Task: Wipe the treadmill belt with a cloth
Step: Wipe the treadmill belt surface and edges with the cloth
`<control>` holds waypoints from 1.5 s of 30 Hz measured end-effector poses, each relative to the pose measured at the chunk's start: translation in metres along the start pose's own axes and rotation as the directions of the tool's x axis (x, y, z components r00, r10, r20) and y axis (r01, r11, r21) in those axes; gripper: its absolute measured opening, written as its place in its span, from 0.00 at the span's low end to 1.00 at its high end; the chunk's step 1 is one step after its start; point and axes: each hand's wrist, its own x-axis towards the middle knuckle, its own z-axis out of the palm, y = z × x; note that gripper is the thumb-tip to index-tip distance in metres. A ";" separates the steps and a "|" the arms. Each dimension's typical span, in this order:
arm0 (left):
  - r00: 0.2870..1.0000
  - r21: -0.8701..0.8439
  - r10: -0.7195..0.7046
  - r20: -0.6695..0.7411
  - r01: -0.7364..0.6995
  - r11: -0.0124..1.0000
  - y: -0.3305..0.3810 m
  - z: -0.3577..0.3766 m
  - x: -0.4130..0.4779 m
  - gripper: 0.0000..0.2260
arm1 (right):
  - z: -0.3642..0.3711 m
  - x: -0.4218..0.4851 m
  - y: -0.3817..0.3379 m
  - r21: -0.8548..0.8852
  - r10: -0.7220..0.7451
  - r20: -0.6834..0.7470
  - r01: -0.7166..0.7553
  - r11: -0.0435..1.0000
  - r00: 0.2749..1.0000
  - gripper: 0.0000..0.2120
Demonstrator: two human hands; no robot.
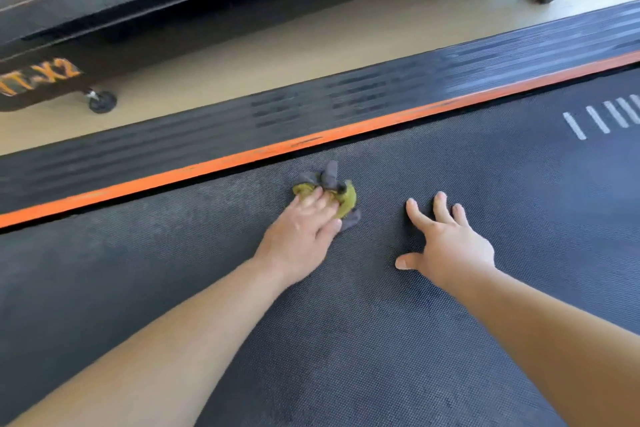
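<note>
Two bare forearms reach in over the treadmill belt (346,340). The cloth (330,192), a crumpled grey and olive wad, lies on the belt near the orange stripe (311,142), pinned under the left hand (304,232), whose fingers curl over it. The right hand (446,243) rests flat beside it, fingers spread and holding nothing. So bunched, the cloth may skip patches or slip free.
</note>
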 end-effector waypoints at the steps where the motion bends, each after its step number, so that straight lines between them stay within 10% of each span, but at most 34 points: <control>1: 0.998 -0.028 -0.064 -0.009 0.064 0.998 0.012 0.006 -0.003 0.25 | 0.001 0.000 0.001 0.015 -0.007 0.002 0.007 1.000 1.000 0.52; 10: 0.980 0.091 -0.166 -0.106 0.176 0.980 0.042 0.027 -0.005 0.22 | 0.020 -0.048 0.065 0.290 0.083 -0.064 -0.061 0.955 0.994 0.41; 16: 0.926 0.151 0.339 0.164 -0.364 0.919 0.090 0.067 -0.026 0.21 | 0.046 -0.067 0.094 0.223 0.125 -0.011 -0.120 0.967 0.992 0.46; 21: 1.000 0.178 -0.017 -0.004 0.017 0.984 0.104 0.075 -0.023 0.24 | 0.045 -0.067 0.094 0.280 0.124 0.008 -0.122 0.952 0.992 0.46; 27: 0.805 0.128 0.547 0.230 -0.583 0.802 0.122 0.089 -0.045 0.21 | 0.059 -0.111 0.124 0.418 0.146 -0.067 -0.105 0.902 0.987 0.47; 32: 0.995 0.196 0.095 0.026 -0.099 0.976 0.148 0.101 -0.029 0.22 | 0.082 -0.140 0.148 0.380 0.270 0.090 -0.283 0.880 0.959 0.54; 38: 0.704 0.072 0.644 0.297 -0.690 0.721 0.170 0.117 -0.049 0.21 | 0.086 -0.130 0.147 0.381 0.281 0.073 -0.287 0.879 0.957 0.55; 42: 0.967 0.215 0.233 0.107 -0.251 0.944 0.158 0.103 0.003 0.22 | 0.085 -0.142 0.161 0.428 0.240 0.062 -0.243 0.870 0.969 0.51; 45: 0.973 0.225 0.200 0.114 -0.221 0.949 0.186 0.117 -0.008 0.22 | 0.085 -0.152 0.181 0.468 0.257 0.006 -0.230 0.853 0.966 0.46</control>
